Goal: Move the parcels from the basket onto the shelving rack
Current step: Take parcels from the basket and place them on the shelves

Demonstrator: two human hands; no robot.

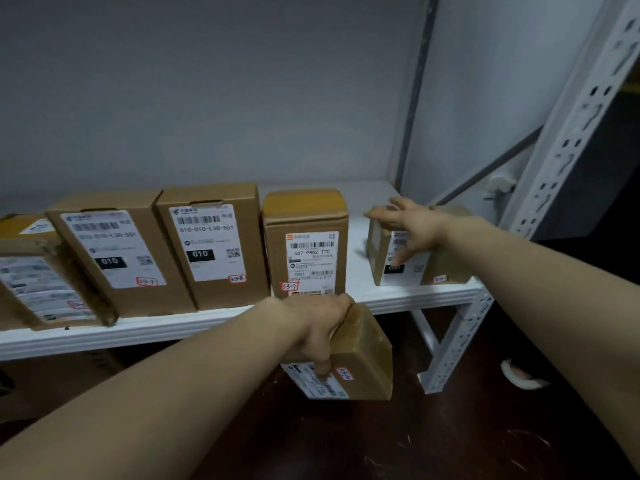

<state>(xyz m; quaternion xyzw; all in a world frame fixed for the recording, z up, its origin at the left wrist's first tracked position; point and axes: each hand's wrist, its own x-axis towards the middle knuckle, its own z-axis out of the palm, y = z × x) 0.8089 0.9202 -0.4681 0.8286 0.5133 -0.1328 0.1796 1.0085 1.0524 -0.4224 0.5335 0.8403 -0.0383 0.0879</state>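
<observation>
Two parcels in hand: left hand (pixel 313 327) clamps small brown cardboard box (pixel 360 355) below white metal shelf (pixel 398 299), right hand (pixel 408 226), fingers spread, steadies labelled carton (pixel 446 261) upright (basket unseen).

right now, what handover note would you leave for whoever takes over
Left hand: gripping a small parcel below the shelf edge, not yet placed.
Right hand: open, fingers spread on the end parcel at the shelf's right.
Done: five parcels on the shelf, the leftmost leaning.
Left: shelve the held parcel, perhaps in the gap beside the 507 box. Basket out of view.
</observation>
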